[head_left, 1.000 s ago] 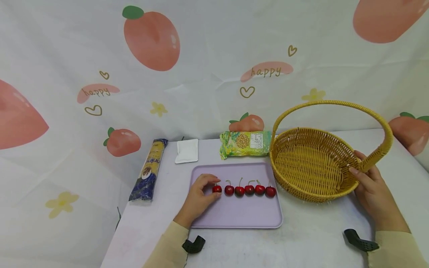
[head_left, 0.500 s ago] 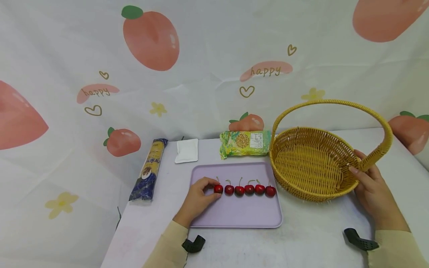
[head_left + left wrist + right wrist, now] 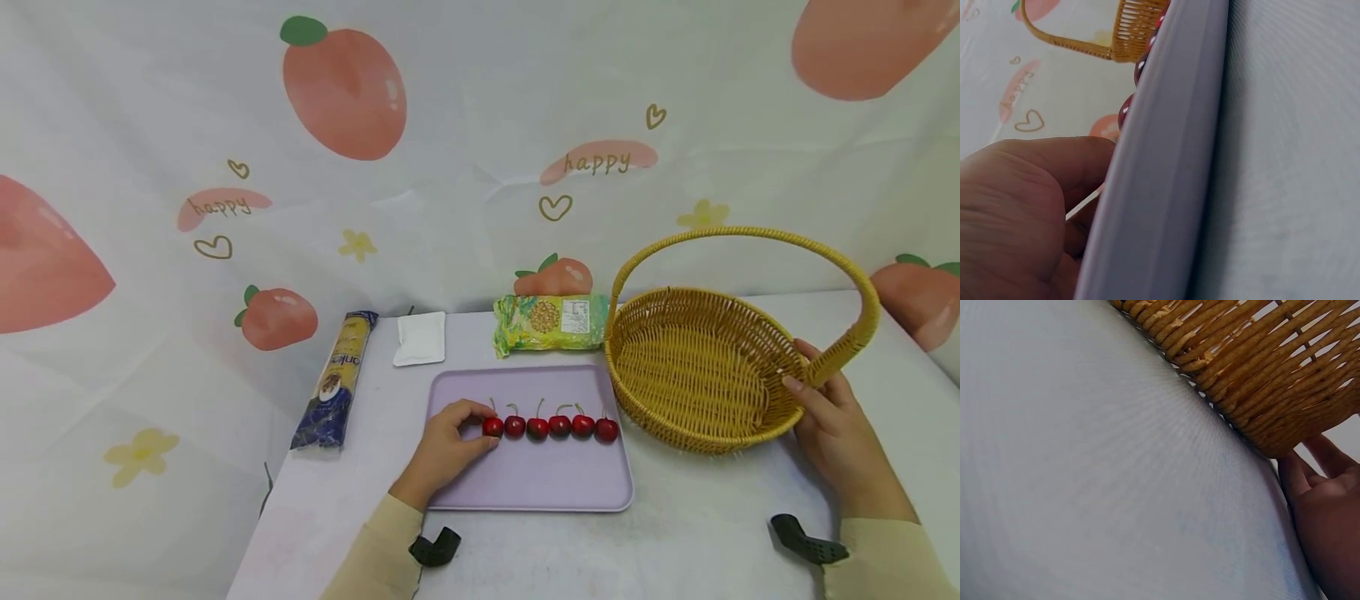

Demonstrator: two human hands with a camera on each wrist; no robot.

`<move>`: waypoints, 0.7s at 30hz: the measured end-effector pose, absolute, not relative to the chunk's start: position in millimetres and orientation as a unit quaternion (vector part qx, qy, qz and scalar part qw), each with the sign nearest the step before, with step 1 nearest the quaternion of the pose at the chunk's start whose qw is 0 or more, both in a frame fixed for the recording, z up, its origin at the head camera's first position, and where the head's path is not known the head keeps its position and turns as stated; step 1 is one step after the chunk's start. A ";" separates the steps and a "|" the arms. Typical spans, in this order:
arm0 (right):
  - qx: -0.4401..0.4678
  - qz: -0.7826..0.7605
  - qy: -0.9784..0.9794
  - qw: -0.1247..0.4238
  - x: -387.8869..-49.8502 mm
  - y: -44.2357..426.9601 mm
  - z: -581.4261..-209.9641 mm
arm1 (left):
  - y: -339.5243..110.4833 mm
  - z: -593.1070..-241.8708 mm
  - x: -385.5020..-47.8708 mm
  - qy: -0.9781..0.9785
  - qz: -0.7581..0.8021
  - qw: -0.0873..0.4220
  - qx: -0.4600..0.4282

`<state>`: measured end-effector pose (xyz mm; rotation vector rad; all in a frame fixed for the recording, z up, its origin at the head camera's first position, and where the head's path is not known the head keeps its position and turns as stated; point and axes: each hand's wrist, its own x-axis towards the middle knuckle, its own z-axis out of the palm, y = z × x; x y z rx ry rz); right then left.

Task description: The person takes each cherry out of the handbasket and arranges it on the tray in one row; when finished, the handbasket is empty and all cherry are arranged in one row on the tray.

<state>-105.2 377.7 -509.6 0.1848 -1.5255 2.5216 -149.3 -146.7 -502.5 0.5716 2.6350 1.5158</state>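
Observation:
On a pale purple tray (image 3: 540,485), several red cherries with stems stand in a row. My left hand (image 3: 444,448) pinches the leftmost cherry (image 3: 492,427) between thumb and fingers, close beside the neighbouring cherry (image 3: 514,427). In the left wrist view the tray's wall (image 3: 1154,156) hides the fingertips of that hand (image 3: 1013,206) and the cherry they hold. To the right, a yellow wicker basket (image 3: 690,367) with a tall handle stands with no contents visible. My right hand (image 3: 840,437) grips its right rim near the handle's base, thumb on the inner side.
Behind the tray lie a green-yellow packet (image 3: 551,323) and a small white sachet (image 3: 420,338). A blue and yellow long packet (image 3: 336,382) lies at the table's left edge. A printed cloth (image 3: 450,183) hangs behind the white table (image 3: 600,554).
My left hand has slid the leftmost cherry a little to the right, narrowing the gap to its neighbour. The right hand and the basket have stayed in place.

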 end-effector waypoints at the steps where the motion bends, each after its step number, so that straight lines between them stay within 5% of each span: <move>1: 0.062 0.850 -0.514 0.096 -105.1 377.9 -509.9 | -146.3 -502.9 -149.5 0.851 0.492 0.025 0.184; 7: 0.001 0.801 -0.586 0.123 -101.3 382.7 -502.3 | -139.9 -502.0 -151.7 0.837 0.512 0.031 0.191; 14: -0.180 0.536 -0.801 0.196 -90.8 371.5 -460.6 | -135.0 -488.3 -156.5 0.849 0.492 0.019 0.191; 17: -0.196 0.483 -0.815 0.255 -85.7 362.3 -434.8 | -136.9 -477.3 -160.4 0.862 0.468 0.020 0.193; 21: -0.110 0.413 -0.817 0.386 -79.9 348.8 -396.1 | -147.1 -456.5 -168.6 0.884 0.423 0.020 0.197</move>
